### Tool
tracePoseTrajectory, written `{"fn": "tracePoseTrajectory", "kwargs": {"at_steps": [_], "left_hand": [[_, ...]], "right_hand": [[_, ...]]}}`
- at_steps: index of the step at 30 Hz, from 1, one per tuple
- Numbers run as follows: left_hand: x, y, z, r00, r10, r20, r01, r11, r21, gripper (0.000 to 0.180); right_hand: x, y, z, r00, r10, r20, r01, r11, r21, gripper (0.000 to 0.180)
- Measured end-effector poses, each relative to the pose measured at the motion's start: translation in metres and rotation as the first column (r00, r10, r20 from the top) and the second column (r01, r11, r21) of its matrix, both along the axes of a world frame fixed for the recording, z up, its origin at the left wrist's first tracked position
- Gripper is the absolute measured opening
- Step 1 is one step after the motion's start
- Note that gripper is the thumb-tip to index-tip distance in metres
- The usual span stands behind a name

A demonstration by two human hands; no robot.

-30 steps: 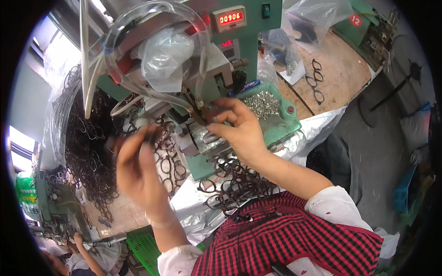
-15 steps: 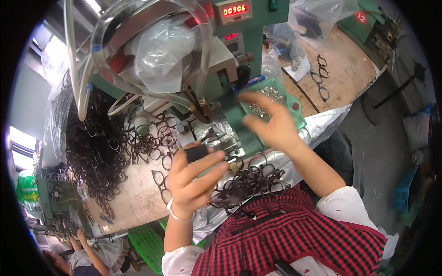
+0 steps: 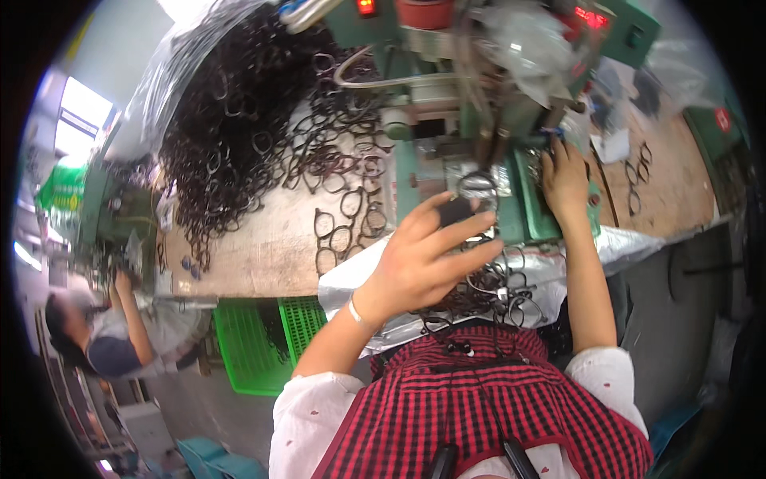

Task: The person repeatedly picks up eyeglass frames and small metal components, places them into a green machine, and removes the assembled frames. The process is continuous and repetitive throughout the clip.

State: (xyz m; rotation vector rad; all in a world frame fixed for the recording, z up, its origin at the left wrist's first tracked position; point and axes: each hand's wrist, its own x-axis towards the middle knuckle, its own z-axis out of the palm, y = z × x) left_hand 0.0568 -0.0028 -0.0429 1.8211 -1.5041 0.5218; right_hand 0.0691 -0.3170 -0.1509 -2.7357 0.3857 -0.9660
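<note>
My left hand (image 3: 419,259) is closed, palm down, with a black cover on one finger. Its fingertips pinch a dark eyeglass frame (image 3: 477,182), whose round rim shows just beyond them at the machine's metal fixture. My right hand (image 3: 568,184) reaches over the green tray (image 3: 531,227), which holds small metal parts. Its fingers are stretched toward the tray's far end, thumb apart from the forefinger; nothing shows between them. Below my left hand, a heap of dark eyeglass frames (image 3: 511,291) lies on silver sheeting at my lap.
The green machine (image 3: 630,32) with red displays and hoses stands ahead. A large pile of dark frames (image 3: 231,120) covers the left table, with loose frames (image 3: 339,231) nearer. Green baskets (image 3: 247,351) stand below. A co-worker (image 3: 120,335) sits at far left.
The view has swung left. My right hand has moved farther over the metal-parts tray. My left hand stays by the fixture with the eyeglass frame.
</note>
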Motion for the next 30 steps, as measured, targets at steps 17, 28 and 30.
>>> {"fn": "tracePoseTrajectory", "kwargs": {"at_steps": [17,28,30], "left_hand": [[0.052,0.176,-0.119,0.310,0.940,-0.140,-0.802,0.338,0.492,0.021],[0.183,0.067,-0.088,0.265,0.962,0.064,-0.767,0.170,0.618,0.039],[0.193,0.090,-0.103,0.246,0.969,-0.018,-0.760,0.205,0.617,0.044]], "right_hand": [[-0.022,0.019,0.023,0.986,0.106,0.125,-0.118,0.989,0.088,0.011],[-0.013,0.033,0.041,0.971,0.058,0.233,-0.182,0.810,0.557,0.016],[-0.035,0.015,0.035,0.980,0.016,0.199,-0.125,0.826,0.549,0.016]]}}
